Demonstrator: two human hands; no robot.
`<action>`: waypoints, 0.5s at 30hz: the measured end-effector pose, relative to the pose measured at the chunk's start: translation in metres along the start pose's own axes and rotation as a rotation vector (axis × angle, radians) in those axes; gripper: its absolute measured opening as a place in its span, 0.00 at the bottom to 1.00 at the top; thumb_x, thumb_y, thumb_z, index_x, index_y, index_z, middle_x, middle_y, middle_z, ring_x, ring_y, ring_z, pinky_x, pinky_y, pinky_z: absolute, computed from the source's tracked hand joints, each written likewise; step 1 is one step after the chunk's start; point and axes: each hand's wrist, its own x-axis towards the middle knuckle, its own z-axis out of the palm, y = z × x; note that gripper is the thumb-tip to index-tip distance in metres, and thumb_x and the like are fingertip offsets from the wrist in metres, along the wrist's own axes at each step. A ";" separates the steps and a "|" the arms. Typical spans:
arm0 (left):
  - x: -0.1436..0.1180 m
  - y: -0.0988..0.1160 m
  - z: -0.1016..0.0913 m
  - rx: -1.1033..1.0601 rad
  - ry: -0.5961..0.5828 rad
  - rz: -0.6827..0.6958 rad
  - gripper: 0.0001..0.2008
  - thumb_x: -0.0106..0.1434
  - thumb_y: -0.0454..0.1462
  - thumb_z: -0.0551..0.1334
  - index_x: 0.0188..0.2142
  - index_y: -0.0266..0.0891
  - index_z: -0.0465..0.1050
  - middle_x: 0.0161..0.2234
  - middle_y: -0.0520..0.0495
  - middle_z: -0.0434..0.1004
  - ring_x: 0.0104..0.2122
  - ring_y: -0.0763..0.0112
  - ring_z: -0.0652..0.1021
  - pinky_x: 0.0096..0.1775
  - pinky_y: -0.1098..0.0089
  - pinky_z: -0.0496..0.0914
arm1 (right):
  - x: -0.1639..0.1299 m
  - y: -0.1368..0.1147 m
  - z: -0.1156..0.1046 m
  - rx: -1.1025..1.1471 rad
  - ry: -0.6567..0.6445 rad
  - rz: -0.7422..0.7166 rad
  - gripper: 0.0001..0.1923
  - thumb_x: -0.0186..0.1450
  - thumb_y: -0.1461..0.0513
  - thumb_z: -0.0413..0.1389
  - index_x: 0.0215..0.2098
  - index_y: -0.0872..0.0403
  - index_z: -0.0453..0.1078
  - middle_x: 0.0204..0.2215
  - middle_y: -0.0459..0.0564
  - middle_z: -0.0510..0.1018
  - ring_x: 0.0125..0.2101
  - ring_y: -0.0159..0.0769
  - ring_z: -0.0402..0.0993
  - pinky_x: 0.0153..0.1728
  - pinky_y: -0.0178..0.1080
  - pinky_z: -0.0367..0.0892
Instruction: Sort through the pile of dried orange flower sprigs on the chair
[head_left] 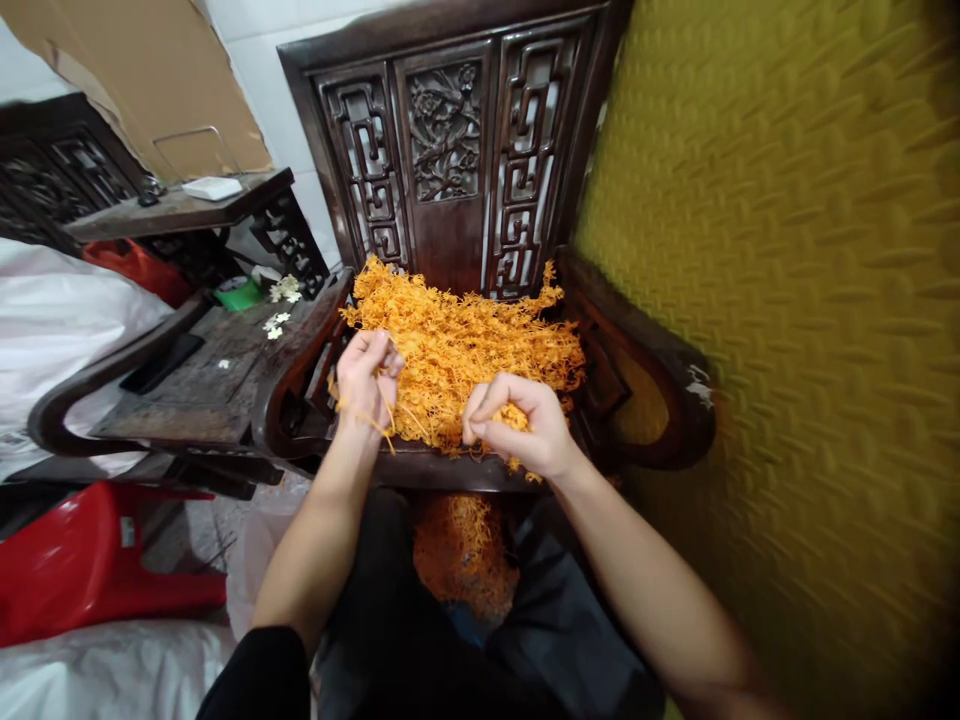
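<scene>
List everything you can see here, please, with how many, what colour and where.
orange strands: one heap, orange, on the chair seat
carved chair: one, dark brown, centre
second orange heap: one, below the seat, between the knees
side table: one, dark wood, left
white flowers: a few, on the side table
red stool: one, lower left
yellow wall: right
left hand: fingers pinching strands
right hand: fingers closed on strands

The light is soft and even, without hard shadows or glare. The orange strands [465,345] on the carved chair [450,140] are bright and quite sharp. The yellow wall [787,300] on the right is smeared by blur and grows dark toward the lower right corner. Straight lines bend near the edges of the view.
</scene>
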 end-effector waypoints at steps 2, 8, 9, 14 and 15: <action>-0.004 0.006 0.002 -0.083 -0.166 -0.067 0.18 0.54 0.41 0.73 0.24 0.36 0.66 0.28 0.50 0.64 0.25 0.79 0.63 0.26 0.75 0.60 | 0.002 0.004 -0.009 0.037 0.067 0.130 0.08 0.64 0.59 0.65 0.39 0.54 0.76 0.26 0.45 0.79 0.15 0.23 0.63 0.14 0.30 0.57; -0.028 0.010 0.011 -0.025 -0.446 -0.009 0.15 0.57 0.45 0.69 0.25 0.39 0.68 0.27 0.49 0.62 0.24 0.76 0.64 0.27 0.69 0.63 | 0.009 0.010 -0.018 0.130 0.188 0.429 0.20 0.56 0.52 0.72 0.41 0.56 0.81 0.21 0.42 0.71 0.15 0.22 0.58 0.14 0.30 0.51; -0.029 0.008 0.010 0.001 -0.480 0.001 0.15 0.57 0.45 0.69 0.25 0.39 0.68 0.27 0.49 0.62 0.24 0.74 0.65 0.27 0.68 0.63 | 0.010 0.010 -0.015 0.153 0.200 0.449 0.21 0.55 0.51 0.72 0.39 0.56 0.81 0.22 0.43 0.72 0.15 0.21 0.57 0.14 0.30 0.50; -0.029 -0.001 0.000 0.114 -0.609 0.021 0.14 0.59 0.45 0.68 0.26 0.39 0.70 0.27 0.48 0.65 0.28 0.69 0.70 0.32 0.64 0.67 | 0.015 0.009 -0.002 0.174 0.333 0.401 0.19 0.57 0.49 0.70 0.28 0.56 0.76 0.22 0.43 0.71 0.16 0.22 0.57 0.13 0.30 0.48; -0.029 -0.002 -0.001 0.119 -0.621 0.011 0.14 0.60 0.45 0.68 0.26 0.39 0.70 0.27 0.48 0.65 0.28 0.69 0.70 0.32 0.63 0.67 | 0.015 0.009 0.000 0.175 0.362 0.390 0.18 0.56 0.50 0.70 0.30 0.55 0.76 0.23 0.43 0.71 0.16 0.22 0.58 0.13 0.29 0.48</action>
